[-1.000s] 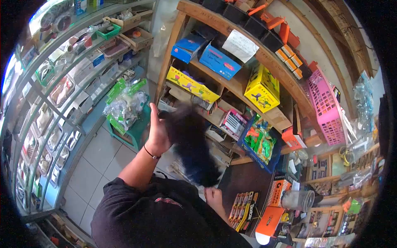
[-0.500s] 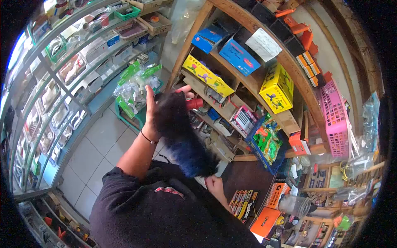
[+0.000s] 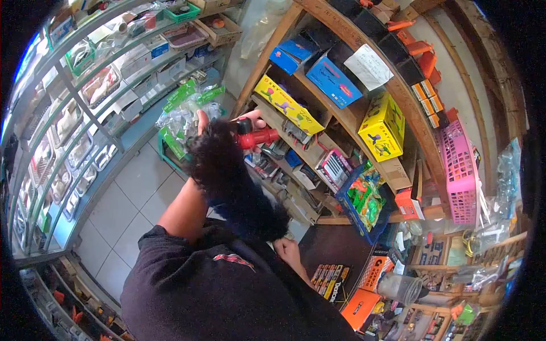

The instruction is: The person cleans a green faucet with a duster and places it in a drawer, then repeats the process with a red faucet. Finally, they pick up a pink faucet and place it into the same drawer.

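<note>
Raised at the centre, my left hand [image 3: 255, 119] has its fingers around a red cylindrical object [image 3: 257, 138] with a black part. A dark furry thing [image 3: 239, 193], black above and navy blue below, covers much of that hand and slants down across the view; I cannot tell what it is. Near its lower end is my right hand [image 3: 287, 250], lower and further right, with fingers curled. What that hand holds, if anything, is hidden.
Shelves with trays [image 3: 99, 85] line the left. A wooden rack [image 3: 392, 68] holds yellow boxes [image 3: 382, 126] and blue boxes [image 3: 334, 82]. A pink basket [image 3: 459, 170] hangs at right. A blue tray [image 3: 364, 202] and a clear jar [image 3: 400, 288] are at lower right.
The upper end of the furry thing has shifted left, uncovering more of the red object and its black part. Its lower end and my right hand have moved slightly left.
</note>
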Demonstrator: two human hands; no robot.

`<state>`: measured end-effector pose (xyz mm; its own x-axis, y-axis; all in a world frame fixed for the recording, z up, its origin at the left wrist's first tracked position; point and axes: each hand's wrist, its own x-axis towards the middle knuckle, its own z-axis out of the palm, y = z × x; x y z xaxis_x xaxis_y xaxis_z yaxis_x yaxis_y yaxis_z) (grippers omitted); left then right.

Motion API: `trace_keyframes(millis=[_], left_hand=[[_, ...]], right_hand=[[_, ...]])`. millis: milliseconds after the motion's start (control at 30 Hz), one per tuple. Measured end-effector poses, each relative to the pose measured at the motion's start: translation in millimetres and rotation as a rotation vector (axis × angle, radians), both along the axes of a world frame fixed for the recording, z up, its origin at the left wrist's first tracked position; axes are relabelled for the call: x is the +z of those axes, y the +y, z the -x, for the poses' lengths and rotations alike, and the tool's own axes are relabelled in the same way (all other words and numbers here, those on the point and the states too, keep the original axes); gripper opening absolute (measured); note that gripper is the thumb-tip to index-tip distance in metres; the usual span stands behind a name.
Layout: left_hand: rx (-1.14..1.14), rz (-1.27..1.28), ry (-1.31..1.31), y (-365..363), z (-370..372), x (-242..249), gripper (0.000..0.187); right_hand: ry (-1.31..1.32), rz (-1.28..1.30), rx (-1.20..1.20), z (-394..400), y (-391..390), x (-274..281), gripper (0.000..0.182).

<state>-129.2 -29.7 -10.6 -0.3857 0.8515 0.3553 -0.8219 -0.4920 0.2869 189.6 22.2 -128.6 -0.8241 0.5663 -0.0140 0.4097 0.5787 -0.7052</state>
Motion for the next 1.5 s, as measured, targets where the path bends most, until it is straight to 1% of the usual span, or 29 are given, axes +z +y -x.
trace_keyframes(millis=[67, 133, 200, 267, 333, 367, 467, 500, 533, 600, 667, 700, 733, 800, 867, 933, 967, 1000, 1067, 1133, 1200, 1233, 1267, 1300, 1333, 1367, 1400, 1467, 1500], left_hand=[[-0.012, 0.165, -0.252, -5, -12, 4, 0.1], [0.04, 0.276, -0.218, -7, -10, 2, 0.099], [-0.047, 0.185, -0.173, -11, -9, 3, 0.1], [-0.169, -0.19, -0.102, -1, 11, -41, 0.099], [0.04, 0.249, -0.21, -15, -4, -9, 0.097], [0.098, 0.345, -0.166, -16, -3, -13, 0.095], [0.165, 0.341, -0.191, -19, -2, -11, 0.095], [-0.012, 0.124, -0.344, -21, 1, -9, 0.095], [-0.008, 0.118, -0.344, -22, 1, -7, 0.095], [0.049, 0.175, -0.127, -26, -2, -1, 0.093], [0.119, 0.301, -0.079, -22, 9, -30, 0.098], [0.146, 0.398, -0.234, -20, 4, -16, 0.102], [0.149, 0.396, -0.234, -20, 7, -20, 0.102], [0.066, 0.066, 0.002, -19, 15, -28, 0.102], [0.109, 0.066, 0.027, -20, 12, -27, 0.1], [0.089, 0.217, -0.093, -26, 13, -34, 0.1], [-0.192, -0.284, -0.235, -25, 17, -40, 0.1], [-0.187, -0.287, -0.234, -27, 16, -33, 0.1], [0.05, 0.141, -0.157, -28, 10, -19, 0.099], [0.049, 0.003, -0.02, -28, 13, -16, 0.099], [0.15, 0.282, -0.157, -32, 5, -9, 0.102], [0.043, 0.07, -0.133, -33, 12, -24, 0.102], [0.05, 0.068, -0.135, -33, 12, -26, 0.102], [0.092, 0.203, -0.161, -34, 11, -20, 0.102], [0.131, 0.338, -0.187, -35, 10, -13, 0.101], [0.025, 0.081, -0.167, -39, 6, -6, 0.099], [0.007, -0.057, -0.119, -36, 17, -9, 0.098], [0.165, 0.351, -0.237, -37, 11, -17, 0.098], [0.171, 0.246, -0.124, -37, 10, -18, 0.097]], right_hand=[[0.026, 0.244, -0.132, 6, -5, 11, 0.035], [-0.014, 0.237, -0.135, 7, -8, 11, 0.033], [-0.052, 0.226, -0.13, 8, -6, 10, 0.031], [-0.079, 0.002, -0.066, 7, -3, 5, 0.032], [-0.061, 0.111, -0.132, 14, -7, 15, 0.033], [-0.039, 0.216, -0.2, 17, -9, 18, 0.033], [-0.118, 0.139, -0.139, 16, -7, 18, 0.035], [-0.117, 0.134, -0.133, 16, -5, 18, 0.035], [-0.095, 0.1, -0.119, 16, -4, 18, 0.035], [-0.076, 0.065, -0.105, 15, -5, 16, 0.036], [-0.009, 0.321, -0.214, 17, -8, 12, 0.032], [-0.01, 0.319, -0.21, 16, -7, 11, 0.032], [-0.029, 0.177, -0.11, 14, -5, 12, 0.031], [-0.047, 0.034, -0.014, 15, -4, 12, 0.03], [0.003, 0.177, -0.134, 17, -8, 12, 0.03], [0.043, 0.261, -0.171, 18, -11, 12, 0.031], [0.084, 0.346, -0.205, 19, -11, 12, 0.034], [0.083, 0.344, -0.199, 18, -10, 11, 0.034], [-0.031, -0.024, -0.076, 13, -6, 8, 0.033], [0.008, 0.061, -0.105, 15, -4, 5, 0.033], [0.045, 0.149, -0.131, 15, -7, 2, 0.032], [0.039, 0.28, -0.201, 13, -9, 0, 0.031], [0.034, 0.41, -0.269, 13, -9, -1, 0.03], [0.033, 0.408, -0.262, 14, -7, 2, 0.03], [0.005, 0.17, -0.118, 14, -5, 7, 0.029], [-0.022, -0.068, 0.024, 14, -3, 11, 0.028], [-0.022, -0.069, 0.023, 16, -5, 14, 0.028], [0.027, 0.214, -0.084, 22, -7, 20, 0.027], [0.024, 0.212, -0.081, 21, -8, 19, 0.027]])
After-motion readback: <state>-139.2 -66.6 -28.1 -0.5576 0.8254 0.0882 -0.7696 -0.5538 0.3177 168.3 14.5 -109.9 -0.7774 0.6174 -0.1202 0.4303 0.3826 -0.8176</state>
